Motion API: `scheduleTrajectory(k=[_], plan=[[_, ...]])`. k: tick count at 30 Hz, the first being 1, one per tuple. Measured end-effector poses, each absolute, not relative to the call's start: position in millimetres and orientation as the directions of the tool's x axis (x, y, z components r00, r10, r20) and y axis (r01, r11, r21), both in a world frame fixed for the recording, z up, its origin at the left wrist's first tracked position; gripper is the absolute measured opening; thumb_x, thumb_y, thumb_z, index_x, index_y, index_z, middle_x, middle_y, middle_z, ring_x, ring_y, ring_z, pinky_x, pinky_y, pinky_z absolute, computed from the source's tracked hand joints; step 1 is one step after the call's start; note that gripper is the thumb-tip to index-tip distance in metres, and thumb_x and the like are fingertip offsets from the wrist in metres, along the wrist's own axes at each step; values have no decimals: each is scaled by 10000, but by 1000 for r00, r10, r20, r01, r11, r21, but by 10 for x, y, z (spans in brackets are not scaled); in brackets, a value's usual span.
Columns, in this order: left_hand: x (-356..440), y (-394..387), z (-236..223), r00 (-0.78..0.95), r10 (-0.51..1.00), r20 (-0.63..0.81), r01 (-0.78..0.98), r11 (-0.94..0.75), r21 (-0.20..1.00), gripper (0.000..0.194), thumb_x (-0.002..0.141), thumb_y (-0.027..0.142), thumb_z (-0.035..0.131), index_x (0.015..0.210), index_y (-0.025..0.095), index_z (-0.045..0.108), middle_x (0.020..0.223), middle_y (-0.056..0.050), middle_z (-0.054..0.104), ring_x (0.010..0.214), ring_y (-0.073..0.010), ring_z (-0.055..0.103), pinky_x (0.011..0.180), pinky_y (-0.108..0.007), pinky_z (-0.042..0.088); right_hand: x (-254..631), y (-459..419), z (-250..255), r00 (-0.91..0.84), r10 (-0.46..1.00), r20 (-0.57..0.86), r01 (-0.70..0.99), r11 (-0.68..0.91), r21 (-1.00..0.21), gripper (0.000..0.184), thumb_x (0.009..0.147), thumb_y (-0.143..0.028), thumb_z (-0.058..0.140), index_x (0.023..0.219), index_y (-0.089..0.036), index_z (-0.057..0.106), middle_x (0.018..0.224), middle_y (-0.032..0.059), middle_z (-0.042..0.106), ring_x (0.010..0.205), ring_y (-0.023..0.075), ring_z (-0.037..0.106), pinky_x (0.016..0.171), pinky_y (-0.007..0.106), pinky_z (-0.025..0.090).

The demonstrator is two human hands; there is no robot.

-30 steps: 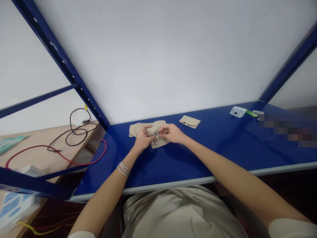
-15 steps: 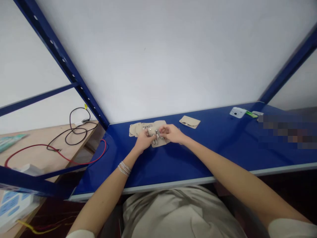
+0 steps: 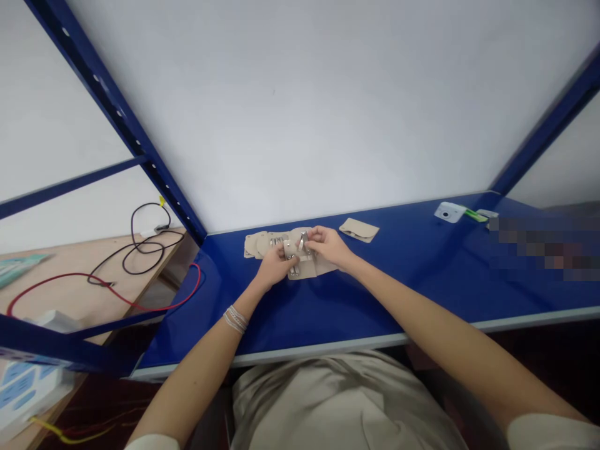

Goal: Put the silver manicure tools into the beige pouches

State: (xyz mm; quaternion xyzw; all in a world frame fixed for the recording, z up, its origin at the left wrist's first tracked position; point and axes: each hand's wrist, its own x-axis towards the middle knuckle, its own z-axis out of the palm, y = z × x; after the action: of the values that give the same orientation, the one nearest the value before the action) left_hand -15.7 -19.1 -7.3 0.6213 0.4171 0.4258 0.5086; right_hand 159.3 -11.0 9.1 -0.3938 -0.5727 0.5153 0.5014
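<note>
An opened beige pouch point(image 3: 307, 270) lies on the blue tabletop, with small shiny metal tools point(image 3: 294, 269) in its lower left part. My left hand point(image 3: 273, 265) is closed on the pouch's left side, fingers and thumb pinching it near the tools. Just above the pouch, my right hand point(image 3: 329, 245) pinches a silver nail clipper point(image 3: 302, 240) between thumb and fingers. To the left, other beige pouches point(image 3: 252, 246) overlap, one showing several metal tools point(image 3: 276, 241). My fingers partly cover the pouch and the clipper.
A closed beige pouch point(image 3: 359, 230) lies right of my hands. Farther right are a white camera-like device point(image 3: 450, 212) and a green item point(image 3: 475, 215). A blue post point(image 3: 126, 125) rises at the left, beside a wooden table point(image 3: 60, 294) with black and red cables.
My right hand has lifted slightly up and away from the pouch, with the nail clipper now showing upright in its fingers. My left hand has stayed almost still on the pouch.
</note>
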Motion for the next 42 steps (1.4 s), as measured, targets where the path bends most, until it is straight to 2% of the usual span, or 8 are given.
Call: scheduleTrajectory(k=[3, 8, 14, 20, 24, 31, 38, 42], plan=[[-164, -185, -67, 299, 949, 103, 89, -136, 987, 373, 683, 155, 715, 1041, 138, 612, 897, -53, 714, 847, -197, 679, 770, -308, 537, 1575, -156, 144, -224, 972, 72, -140, 41, -989, 224, 615, -196, 661, 745, -185, 479, 714, 30, 704, 514, 87, 520, 477, 211, 378], [-171, -172, -83, 285, 954, 91, 97, -123, 988, 386, 684, 157, 719, 1050, 129, 599, 906, -63, 712, 836, -200, 679, 767, -318, 538, 1582, -214, 250, -297, 955, 29, -276, -56, -960, 233, 592, -201, 673, 705, -181, 470, 801, 64, 719, 505, 76, 488, 428, 207, 325], [-167, -185, -67, 297, 950, 99, 97, -134, 986, 375, 686, 176, 720, 1042, 136, 607, 891, -54, 712, 836, -199, 681, 778, -326, 542, 1611, -168, 204, -277, 960, -40, -229, -106, -968, 335, 568, -258, 780, 728, -175, 498, 766, 55, 706, 497, 88, 524, 415, 209, 342], [-169, -187, -70, 310, 944, 114, 75, -144, 987, 393, 684, 206, 733, 1051, 135, 610, 901, -67, 715, 875, -220, 681, 813, -353, 541, 1609, -118, 82, -184, 970, 156, -71, 145, -987, 464, 509, -335, 855, 758, -186, 493, 674, -2, 663, 496, 109, 573, 519, 262, 484], [-167, -200, -76, 354, 927, 120, 33, -140, 990, 417, 697, 227, 735, 1076, 131, 590, 950, -82, 711, 884, -217, 679, 811, -347, 539, 1612, -102, 38, -78, 962, 261, 76, 267, -961, 477, 501, -362, 855, 753, -200, 484, 642, -9, 645, 507, 142, 604, 506, 269, 487], [-147, -227, -68, 450, 882, 141, 13, -164, 986, 463, 692, 271, 762, 1084, 117, 571, 1009, -102, 692, 893, -207, 672, 806, -325, 533, 1632, -104, 46, 24, 953, 303, 201, 292, -935, 431, 551, -430, 818, 724, -203, 494, 650, 13, 650, 481, 141, 570, 458, 259, 442], [-164, -205, -99, 407, 901, 153, 49, -189, 981, 384, 707, 253, 744, 1036, 114, 604, 998, -104, 694, 902, -215, 668, 799, -328, 535, 1614, -144, 51, -46, 946, 322, 398, 313, -863, 347, 589, -430, 785, 680, -175, 569, 661, 16, 652, 595, 139, 590, 541, 237, 445], [-163, -196, -88, 376, 914, 156, 38, -183, 982, 379, 689, 242, 750, 1020, 111, 619, 968, -102, 706, 873, -216, 674, 784, -327, 538, 1612, -147, 63, -127, 946, 298, 392, 324, -861, 292, 642, -401, 752, 701, -162, 594, 691, 31, 672, 632, 149, 618, 583, 248, 465]])
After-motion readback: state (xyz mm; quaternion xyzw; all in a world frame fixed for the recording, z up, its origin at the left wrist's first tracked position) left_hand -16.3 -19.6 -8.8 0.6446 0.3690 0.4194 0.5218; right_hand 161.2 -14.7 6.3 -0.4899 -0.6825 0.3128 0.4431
